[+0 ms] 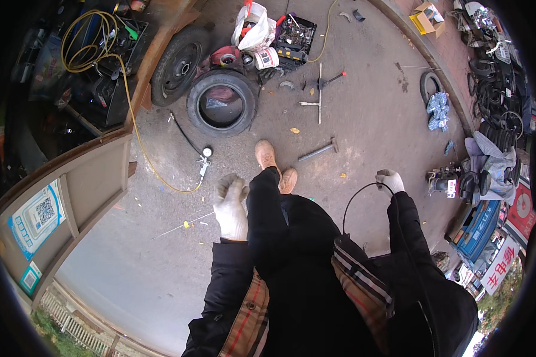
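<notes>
My left hand (230,207), in a whitish work glove with a greyed finger side, is held in front of me with its fingers curled in. A thin pale wire (183,225) runs to the outer edge of this glove; whether the fingers grip it or it passes beneath cannot be told. Out to the right is my right hand (390,181), also gloved and closed around a thin black cable (352,198). The cable arches left toward my jacket and also trails down past my right arm. Both hands are well apart, above the grey pavement.
Ahead lie a bare tyre (223,103), a wheel (180,65), a pressure gauge with hose (206,153), a hammer (318,149) and a T-shaped tool (320,93). Behind them stands an open toolbox (295,37). A metal-edged cart (95,184) borders the left; scooter parts (495,163) crowd the right.
</notes>
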Demonstrator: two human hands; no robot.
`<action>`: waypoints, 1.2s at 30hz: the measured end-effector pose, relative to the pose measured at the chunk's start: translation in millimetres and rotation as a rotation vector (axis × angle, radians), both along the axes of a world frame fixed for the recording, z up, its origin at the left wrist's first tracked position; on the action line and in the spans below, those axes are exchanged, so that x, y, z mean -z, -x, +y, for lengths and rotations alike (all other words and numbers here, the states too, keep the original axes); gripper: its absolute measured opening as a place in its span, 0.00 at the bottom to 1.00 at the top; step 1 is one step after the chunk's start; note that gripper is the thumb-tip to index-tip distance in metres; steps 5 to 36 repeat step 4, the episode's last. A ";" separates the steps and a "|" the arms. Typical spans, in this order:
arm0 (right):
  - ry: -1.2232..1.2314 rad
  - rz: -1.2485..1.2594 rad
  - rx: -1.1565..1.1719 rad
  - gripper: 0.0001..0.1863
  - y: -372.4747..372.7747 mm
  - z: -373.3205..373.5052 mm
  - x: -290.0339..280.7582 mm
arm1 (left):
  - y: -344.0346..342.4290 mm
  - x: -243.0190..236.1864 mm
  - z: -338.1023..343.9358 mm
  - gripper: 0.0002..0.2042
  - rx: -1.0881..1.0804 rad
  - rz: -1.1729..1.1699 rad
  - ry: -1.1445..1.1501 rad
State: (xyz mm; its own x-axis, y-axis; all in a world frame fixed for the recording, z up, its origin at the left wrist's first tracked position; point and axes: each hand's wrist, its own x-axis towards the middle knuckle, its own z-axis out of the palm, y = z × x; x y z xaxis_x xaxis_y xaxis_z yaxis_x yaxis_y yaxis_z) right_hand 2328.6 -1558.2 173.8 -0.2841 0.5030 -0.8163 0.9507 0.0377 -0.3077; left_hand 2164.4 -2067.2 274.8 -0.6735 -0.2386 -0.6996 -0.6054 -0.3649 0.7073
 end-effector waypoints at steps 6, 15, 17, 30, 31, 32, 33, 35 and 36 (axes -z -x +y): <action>-0.015 0.017 0.028 0.18 -8.7 14.6 41.6 | 11.6 39.7 34.6 0.12 0.110 -0.116 0.033; -0.015 0.017 0.028 0.18 -8.7 14.6 41.6 | 11.6 39.7 34.6 0.12 0.110 -0.116 0.033; -0.015 0.017 0.028 0.18 -8.7 14.6 41.6 | 11.6 39.7 34.6 0.12 0.110 -0.116 0.033; -0.015 0.017 0.028 0.18 -8.7 14.6 41.6 | 11.6 39.7 34.6 0.12 0.110 -0.116 0.033; -0.015 0.017 0.028 0.18 -8.7 14.6 41.6 | 11.6 39.7 34.6 0.12 0.110 -0.116 0.033; -0.015 0.017 0.028 0.18 -8.7 14.6 41.6 | 11.6 39.7 34.6 0.12 0.110 -0.116 0.033; -0.015 0.017 0.028 0.18 -8.7 14.6 41.6 | 11.6 39.7 34.6 0.12 0.110 -0.116 0.033; -0.015 0.017 0.028 0.18 -8.7 14.6 41.6 | 11.6 39.7 34.6 0.12 0.110 -0.116 0.033; -0.015 0.017 0.028 0.18 -8.7 14.6 41.6 | 11.6 39.7 34.6 0.12 0.110 -0.116 0.033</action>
